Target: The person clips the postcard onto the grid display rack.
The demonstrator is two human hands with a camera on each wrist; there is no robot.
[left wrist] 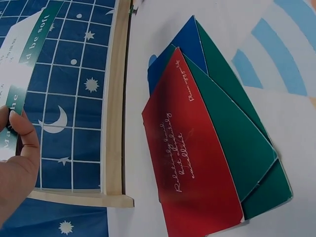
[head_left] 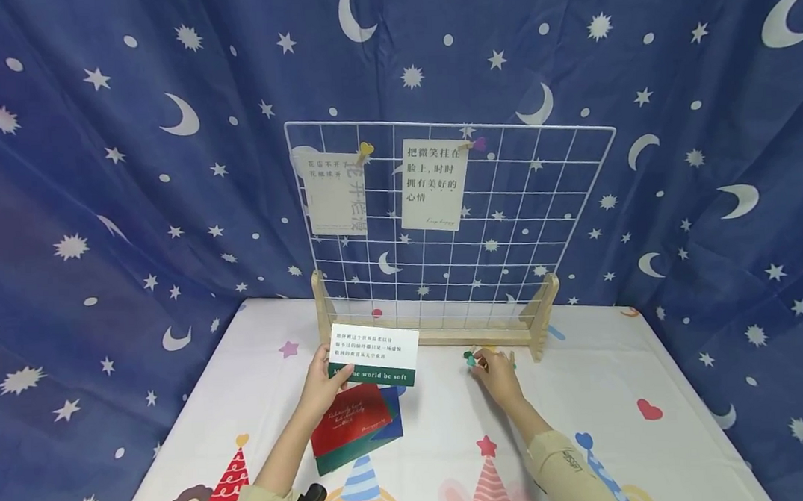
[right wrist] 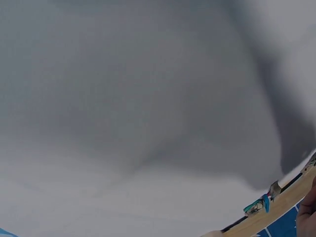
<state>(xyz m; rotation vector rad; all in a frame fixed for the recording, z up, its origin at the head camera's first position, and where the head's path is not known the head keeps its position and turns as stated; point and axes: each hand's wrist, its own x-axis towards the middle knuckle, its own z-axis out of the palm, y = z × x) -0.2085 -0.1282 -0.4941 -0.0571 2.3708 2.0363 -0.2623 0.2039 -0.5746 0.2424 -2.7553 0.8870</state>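
My left hand (head_left: 321, 385) pinches a white card (head_left: 375, 347) with a green lower band by its left end, thumb in front. In the left wrist view the same card (left wrist: 30, 37) stands tilted in front of the wire grid. My right hand (head_left: 500, 377) is at the foot of the rack, bent fingers right at some small green clips (head_left: 471, 358). Several small coloured clips (right wrist: 261, 204) lie along the wooden base in the right wrist view, where only the edge of the hand (right wrist: 307, 215) shows. I cannot tell whether the fingers grip a clip.
A white wire grid (head_left: 507, 201) stands in a wooden base (head_left: 439, 335). Two printed cards, one left (head_left: 335, 197) and one central (head_left: 432, 189), hang there from heart clips. Red (left wrist: 192, 158), green and blue cards lie stacked on the patterned tablecloth. A starry blue curtain hangs behind.
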